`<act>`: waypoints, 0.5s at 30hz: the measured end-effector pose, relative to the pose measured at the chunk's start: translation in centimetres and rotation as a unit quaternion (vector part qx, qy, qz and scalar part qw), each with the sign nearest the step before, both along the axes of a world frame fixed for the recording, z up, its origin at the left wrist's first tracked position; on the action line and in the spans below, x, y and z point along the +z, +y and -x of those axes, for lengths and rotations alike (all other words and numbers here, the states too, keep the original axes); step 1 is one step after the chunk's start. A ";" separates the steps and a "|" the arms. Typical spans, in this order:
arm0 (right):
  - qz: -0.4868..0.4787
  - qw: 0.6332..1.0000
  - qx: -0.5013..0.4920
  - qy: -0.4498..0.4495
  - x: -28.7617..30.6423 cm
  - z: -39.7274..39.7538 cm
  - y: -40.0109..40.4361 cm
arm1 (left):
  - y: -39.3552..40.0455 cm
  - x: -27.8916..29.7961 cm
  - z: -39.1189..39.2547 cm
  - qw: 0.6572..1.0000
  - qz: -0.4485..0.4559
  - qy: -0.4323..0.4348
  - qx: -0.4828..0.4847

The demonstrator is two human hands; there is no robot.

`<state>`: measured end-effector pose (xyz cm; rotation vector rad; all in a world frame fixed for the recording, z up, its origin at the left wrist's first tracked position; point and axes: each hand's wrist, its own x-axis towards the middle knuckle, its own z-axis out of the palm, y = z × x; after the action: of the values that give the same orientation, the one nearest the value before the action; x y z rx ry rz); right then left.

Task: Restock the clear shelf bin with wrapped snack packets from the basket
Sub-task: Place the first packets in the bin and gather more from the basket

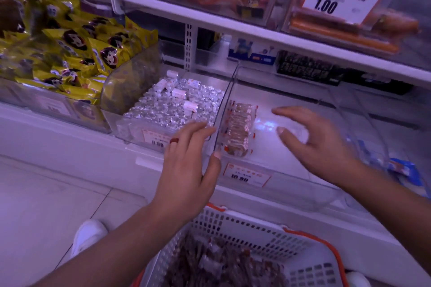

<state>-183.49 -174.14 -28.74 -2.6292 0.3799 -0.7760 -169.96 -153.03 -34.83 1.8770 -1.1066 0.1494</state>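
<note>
Neither grip holds anything, left hand (186, 161) and right hand (319, 140) spread above the clear shelf bin (291, 184), where one row of wrapped snack packets (238, 128) could topple if brushed; basket (245, 235) waits below.

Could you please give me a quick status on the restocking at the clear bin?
Left hand and right hand open, empty, over clear bin. One row of wrapped packets at its left wall. Basket below holds more. Nothing in the way.
</note>
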 end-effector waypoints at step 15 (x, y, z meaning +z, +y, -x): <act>-0.204 0.793 -0.031 0.573 -35.2 11.5 13.7 | 10.5 -22.4 6.0 0.796 -0.534 -0.056 -0.279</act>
<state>-195.01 -160.43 -63.91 -2.3294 0.8110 0.9194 -176.01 -142.57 -57.23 2.3497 -2.0392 -0.8991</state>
